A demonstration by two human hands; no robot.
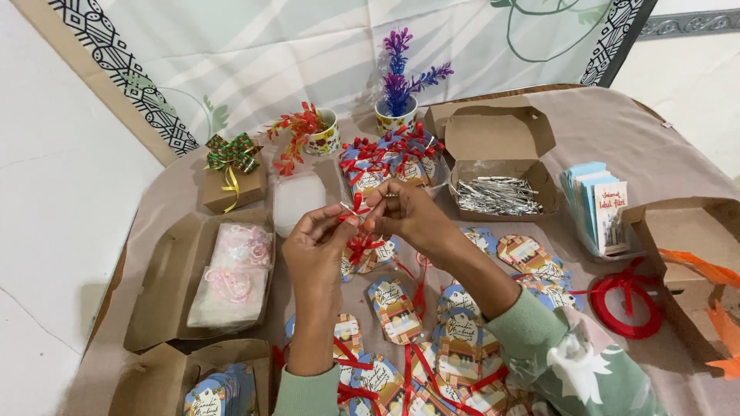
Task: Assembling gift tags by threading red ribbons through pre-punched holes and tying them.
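Brown-clothed counter [655, 154]. Left hand [320, 243] and right hand [405, 212] pinching red ribbon [356, 208]; finished bowed tags [385, 166] just beyond, many unribboned tags [393, 308] below.

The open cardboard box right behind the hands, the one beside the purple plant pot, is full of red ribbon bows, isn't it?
Not quite. In the head view, that open cardboard box beside the purple plant pot holds a pile of silver wire twist ties, not red ribbon bows. It does sit right behind the hands, as you said.
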